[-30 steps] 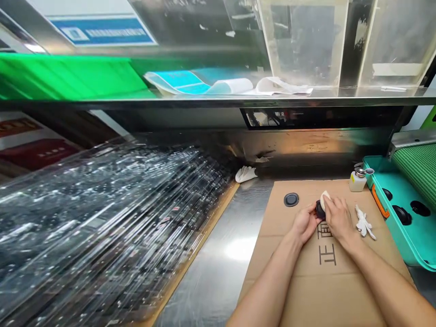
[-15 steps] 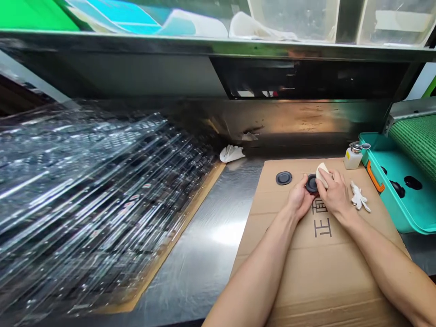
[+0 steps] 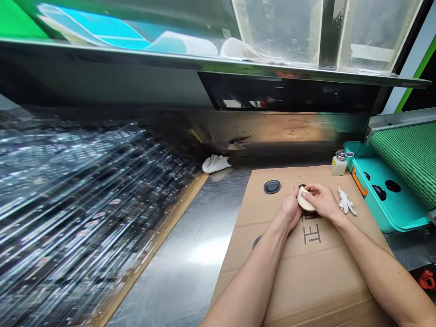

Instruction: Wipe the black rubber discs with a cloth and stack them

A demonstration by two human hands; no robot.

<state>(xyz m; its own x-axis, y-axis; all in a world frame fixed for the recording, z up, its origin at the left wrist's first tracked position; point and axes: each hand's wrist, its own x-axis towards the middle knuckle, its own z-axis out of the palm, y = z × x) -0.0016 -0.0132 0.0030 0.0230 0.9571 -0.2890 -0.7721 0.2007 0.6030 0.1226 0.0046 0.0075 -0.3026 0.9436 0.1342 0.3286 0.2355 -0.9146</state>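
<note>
My left hand (image 3: 290, 208) is closed around a small black oval part, held just above the cardboard sheet (image 3: 245, 218). Only a sliver of that part shows; a white pad (image 3: 305, 203) covers most of it. Fingers of my right hand (image 3: 322, 200) pinch the pad and press it against the part. A similar black oval piece (image 3: 272, 186) lies on the cardboard, up and left of my hands. Another dark piece (image 3: 256, 241) is half hidden behind my left forearm. Right of my hands lies a crumpled white glove or cloth (image 3: 346, 202).
A white pump bottle (image 3: 339, 164) stands at the cardboard's far right corner. Beside it, a teal bin (image 3: 391, 227) holds several black parts under a green conveyor belt (image 3: 405, 154). Clear plastic trays (image 3: 85, 218) fill the left. A metal shelf (image 3: 170, 56) overhangs the back.
The white pad has turned and moved from the black part's right side to over its front, hiding most of it. The view has shifted a little to the right.
</note>
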